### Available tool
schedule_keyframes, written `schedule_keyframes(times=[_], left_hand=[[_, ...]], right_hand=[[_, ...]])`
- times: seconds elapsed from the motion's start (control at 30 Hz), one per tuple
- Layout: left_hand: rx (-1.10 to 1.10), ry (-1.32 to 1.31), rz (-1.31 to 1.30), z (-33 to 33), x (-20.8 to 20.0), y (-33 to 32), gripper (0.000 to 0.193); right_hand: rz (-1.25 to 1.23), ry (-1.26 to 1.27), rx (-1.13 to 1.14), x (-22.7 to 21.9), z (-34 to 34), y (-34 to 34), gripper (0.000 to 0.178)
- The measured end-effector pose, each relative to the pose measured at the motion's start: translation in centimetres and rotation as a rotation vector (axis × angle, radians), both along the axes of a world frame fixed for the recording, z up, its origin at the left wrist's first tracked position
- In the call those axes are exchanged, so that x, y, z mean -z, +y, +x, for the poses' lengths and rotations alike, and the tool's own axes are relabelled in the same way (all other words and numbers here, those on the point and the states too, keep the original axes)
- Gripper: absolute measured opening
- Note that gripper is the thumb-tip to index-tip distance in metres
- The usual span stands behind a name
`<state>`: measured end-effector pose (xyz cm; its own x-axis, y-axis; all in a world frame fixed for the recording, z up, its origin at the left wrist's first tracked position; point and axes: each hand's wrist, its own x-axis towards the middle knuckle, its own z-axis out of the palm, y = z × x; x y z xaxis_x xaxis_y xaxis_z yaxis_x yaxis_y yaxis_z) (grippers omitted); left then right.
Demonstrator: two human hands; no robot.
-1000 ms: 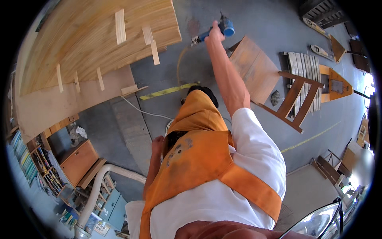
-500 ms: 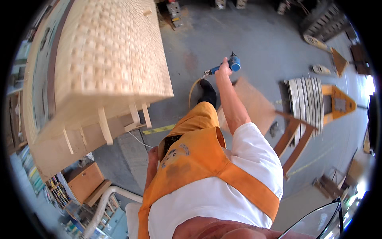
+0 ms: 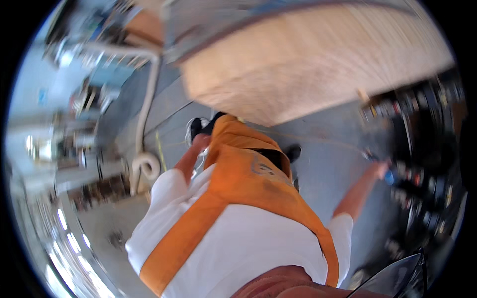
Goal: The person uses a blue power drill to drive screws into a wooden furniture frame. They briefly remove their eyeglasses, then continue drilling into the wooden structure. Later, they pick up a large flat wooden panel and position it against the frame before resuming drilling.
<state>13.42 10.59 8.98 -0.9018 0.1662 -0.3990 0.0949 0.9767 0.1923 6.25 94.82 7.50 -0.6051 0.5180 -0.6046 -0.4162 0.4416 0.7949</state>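
Of the two hands, the right hand (image 3: 381, 170) is stretched out far to the person's right, its fingers closed around a blue tool (image 3: 389, 178); motion blur hides exactly how each finger lies. The tool's rounded blue end shows just below the hand, and its metal end (image 3: 367, 155) sticks out on the other side, toward a thin yellowish hose (image 3: 318, 137) that runs across the grey floor (image 3: 325, 166). The tool is held clear of the large pale wooden piece (image 3: 308, 64), which fills the upper part of the view, well apart from it. Behind the tool lie dark, crowded shelves (image 3: 430, 149), too blurred to sort out. The left hand (image 3: 201, 141) hangs low beside the orange trousers (image 3: 229, 133), near a dark shoe with white laces (image 3: 197, 130). Its fingers are too smeared to tell how far open they are, or whether they hold the white cord (image 3: 198, 161) showing just below.
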Motion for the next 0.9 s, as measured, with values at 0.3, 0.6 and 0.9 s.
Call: schedule_keyframes(times=[0.3, 0.6, 0.9], left_hand=[[-0.166, -0.259, -0.266, 5.6, 2.2, 3.9, 0.019], [-0.818, -0.258, 0.876, 0.7, -5.8, 10.4, 0.028], [0.042, -0.759, 0.825, -2.3, -15.0, 11.3, 0.039]], right_hand=[[-0.315, 0.951, 0.497, -2.3, 2.7, 8.5, 0.041], [-0.256, 1.01, 0.367, -5.7, 0.9, 1.6, 0.044], [-0.379, 0.678, 0.09, 5.8, 1.5, -9.4, 0.047]])
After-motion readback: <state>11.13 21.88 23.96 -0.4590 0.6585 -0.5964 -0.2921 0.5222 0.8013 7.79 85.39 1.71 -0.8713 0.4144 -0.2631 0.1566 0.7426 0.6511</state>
